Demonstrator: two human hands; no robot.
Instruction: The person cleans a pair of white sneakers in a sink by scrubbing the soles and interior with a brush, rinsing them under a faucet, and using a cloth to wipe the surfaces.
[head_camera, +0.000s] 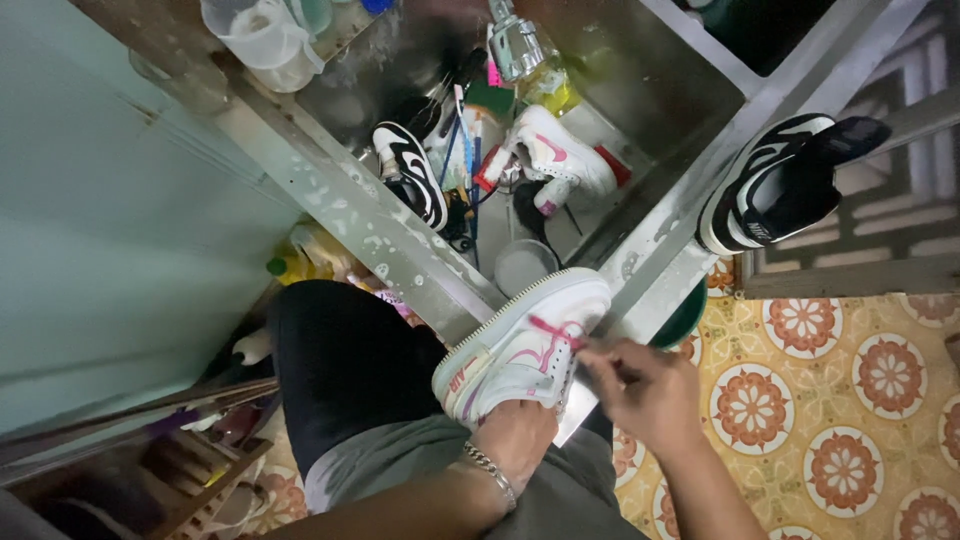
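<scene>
Left hand (515, 435) cups the white sneaker (525, 345) from below — toe toward upper right; right hand (645, 385) pinches its pink lace (558, 330).

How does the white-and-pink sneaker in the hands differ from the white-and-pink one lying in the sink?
The held sneaker is gripped underneath by the left hand, while the right hand pinches its pink lace. The sink sneaker lies untouched among brushes in the basin. The held sneaker sits by the sink's edge; the sink sneaker lies inside. Both are white with pink trim.
</scene>
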